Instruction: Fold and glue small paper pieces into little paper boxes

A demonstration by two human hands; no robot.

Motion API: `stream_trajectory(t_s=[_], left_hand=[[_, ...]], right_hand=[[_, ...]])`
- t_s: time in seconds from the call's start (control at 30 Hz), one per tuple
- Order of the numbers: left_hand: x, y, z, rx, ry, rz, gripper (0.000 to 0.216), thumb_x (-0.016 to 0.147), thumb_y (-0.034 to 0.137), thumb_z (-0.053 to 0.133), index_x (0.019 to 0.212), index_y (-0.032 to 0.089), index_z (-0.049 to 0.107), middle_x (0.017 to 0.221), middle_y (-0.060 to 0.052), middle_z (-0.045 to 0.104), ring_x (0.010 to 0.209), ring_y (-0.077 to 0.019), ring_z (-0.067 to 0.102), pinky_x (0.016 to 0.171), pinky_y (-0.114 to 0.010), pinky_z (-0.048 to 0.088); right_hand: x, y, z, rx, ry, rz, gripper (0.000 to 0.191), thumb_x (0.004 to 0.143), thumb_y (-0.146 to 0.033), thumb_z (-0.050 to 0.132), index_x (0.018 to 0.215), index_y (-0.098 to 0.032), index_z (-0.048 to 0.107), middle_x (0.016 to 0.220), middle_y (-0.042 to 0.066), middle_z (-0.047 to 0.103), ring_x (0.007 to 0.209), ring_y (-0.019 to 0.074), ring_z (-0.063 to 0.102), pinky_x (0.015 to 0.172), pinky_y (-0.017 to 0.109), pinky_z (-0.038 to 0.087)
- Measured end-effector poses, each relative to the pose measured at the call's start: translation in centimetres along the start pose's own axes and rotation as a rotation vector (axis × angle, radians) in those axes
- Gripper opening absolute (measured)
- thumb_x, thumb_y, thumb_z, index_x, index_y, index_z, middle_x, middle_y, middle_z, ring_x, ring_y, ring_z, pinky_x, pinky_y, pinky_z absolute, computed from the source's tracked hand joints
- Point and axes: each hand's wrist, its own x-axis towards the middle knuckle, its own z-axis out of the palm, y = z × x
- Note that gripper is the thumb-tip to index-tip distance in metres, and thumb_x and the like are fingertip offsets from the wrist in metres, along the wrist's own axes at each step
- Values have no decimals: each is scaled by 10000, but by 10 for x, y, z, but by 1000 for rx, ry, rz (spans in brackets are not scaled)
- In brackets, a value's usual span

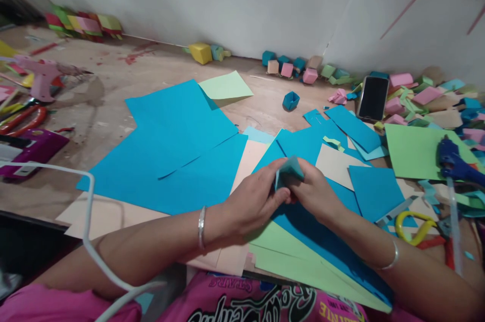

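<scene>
A small folded blue paper piece is held up between both hands, its faces angled like part of a little box. My left hand is closed on its left side, with the thumb pressed along the lower edge. From the other side my right hand grips it; some of those fingers are hidden behind the paper and the other hand. Beneath the hands lie blue sheets and green sheets. A small open blue paper box stands beyond them on the table.
Large blue sheets spread at left. A pink glue gun and purple stapler lie far left, near a white cable. To the right are a phone, blue glue gun, cutter knife, yellow-handled scissors and paper scraps.
</scene>
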Motion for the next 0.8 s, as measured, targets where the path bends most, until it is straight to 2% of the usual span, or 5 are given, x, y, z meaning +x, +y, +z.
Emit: stream_trajectory(t_s=[0.1,0.23,0.33,0.47,0.8], left_hand=[[5,-2,-5,-93,22,-88,309,975,407,417,1128,171,545,911,-83,656,789,-200,576,687,-324,438],[9,-4,-11,-133,83,-79,275,956,434,446,1007,184,549,880,-60,625,732,-163,513,630,-294,417],[8,-4,-13,-89,70,-38,260,951,427,460,929,186,555,856,-52,609,734,-160,498,624,-290,406],[7,-4,-11,-40,61,-35,272,954,427,456,886,182,552,800,-40,588,693,-153,476,589,-284,396],[7,-2,-7,48,124,66,196,930,213,470,1114,191,535,1011,-86,641,868,-198,588,785,-355,489]], right_hand=[[0,-2,-3,-119,-67,31,256,864,-384,527,1035,-194,513,491,-47,580,458,150,550,483,269,409],[-3,-3,-11,-450,138,-137,450,848,-474,582,1157,-167,469,601,-20,610,493,155,548,477,281,375],[-3,-2,-15,-548,334,-392,330,847,-399,596,1074,-182,492,806,30,624,576,140,543,535,292,421],[0,2,-15,-615,354,-660,63,877,-174,505,927,-195,537,868,53,610,735,156,560,643,297,463],[-1,7,-10,-750,318,-814,120,891,-143,557,946,-134,663,1003,141,671,927,227,633,774,364,525]])
